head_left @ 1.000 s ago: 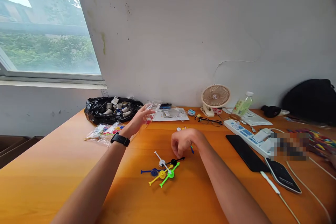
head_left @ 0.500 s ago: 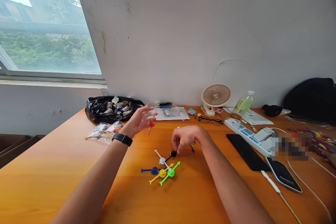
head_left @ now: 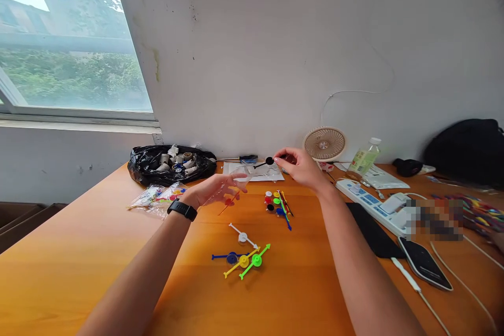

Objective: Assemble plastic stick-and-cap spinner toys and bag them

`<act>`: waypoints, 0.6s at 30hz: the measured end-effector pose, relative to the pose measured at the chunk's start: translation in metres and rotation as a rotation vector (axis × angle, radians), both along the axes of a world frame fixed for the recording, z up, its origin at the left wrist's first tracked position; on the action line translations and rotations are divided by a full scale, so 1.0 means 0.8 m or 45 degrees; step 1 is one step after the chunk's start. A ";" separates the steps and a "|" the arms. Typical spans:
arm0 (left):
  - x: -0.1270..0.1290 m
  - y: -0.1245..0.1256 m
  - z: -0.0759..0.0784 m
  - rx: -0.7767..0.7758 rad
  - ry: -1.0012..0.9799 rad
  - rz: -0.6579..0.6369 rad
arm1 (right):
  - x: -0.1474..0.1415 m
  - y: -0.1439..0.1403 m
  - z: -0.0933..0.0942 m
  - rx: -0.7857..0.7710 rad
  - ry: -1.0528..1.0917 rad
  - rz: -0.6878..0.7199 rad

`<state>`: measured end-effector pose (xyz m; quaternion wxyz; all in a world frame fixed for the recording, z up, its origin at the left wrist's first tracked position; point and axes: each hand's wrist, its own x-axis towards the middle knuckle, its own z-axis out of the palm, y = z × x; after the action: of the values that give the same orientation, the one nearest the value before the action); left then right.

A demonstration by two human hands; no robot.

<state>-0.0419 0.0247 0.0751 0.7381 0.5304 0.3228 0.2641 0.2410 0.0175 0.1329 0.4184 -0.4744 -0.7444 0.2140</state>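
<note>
An orange table [head_left: 71,268] bearing coloured arrow sticks [head_left: 242,254], phones [head_left: 423,262], power strip [head_left: 370,200]

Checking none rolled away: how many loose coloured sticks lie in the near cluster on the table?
4: white stick, blue stick, yellow stick, green stick, clustered and overlapping between both forearms.

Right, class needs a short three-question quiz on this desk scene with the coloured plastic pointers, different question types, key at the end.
1. True or false: the right hand holds a black pointer above the table.
2. What does the left hand hold? A) a clear plastic bag B) a phone C) the fan
3. Fill in: the loose pile nearest the person has white, blue, yellow and ____ pointers.

Key
1. True; it is pinched at the fingertips.
2. A; a red pointer shows inside it.
3. Green; the green pointer lies at the pile's right.
</note>
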 end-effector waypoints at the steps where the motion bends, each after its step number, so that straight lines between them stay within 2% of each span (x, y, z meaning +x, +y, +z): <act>1: 0.001 -0.001 0.000 0.009 -0.002 -0.024 | -0.003 0.003 -0.004 0.008 -0.001 -0.010; 5: 0.006 -0.003 0.001 0.054 0.026 -0.085 | -0.016 0.009 -0.014 0.004 -0.038 0.013; 11: 0.011 -0.008 0.004 0.089 0.011 -0.159 | -0.027 0.000 -0.011 -0.059 -0.124 0.094; 13: 0.014 -0.010 0.006 0.098 -0.015 -0.204 | -0.031 -0.004 -0.009 -0.103 -0.145 0.187; 16: 0.018 -0.013 0.008 0.124 -0.039 -0.232 | -0.040 -0.009 -0.009 -0.189 -0.159 0.416; 18: 0.020 -0.014 0.010 0.138 -0.045 -0.240 | -0.044 -0.009 -0.011 -0.196 -0.155 0.479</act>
<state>-0.0260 0.0135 0.0828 0.7354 0.5929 0.2436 0.2199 0.2057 0.0100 0.1244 0.2879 -0.3698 -0.8252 0.3153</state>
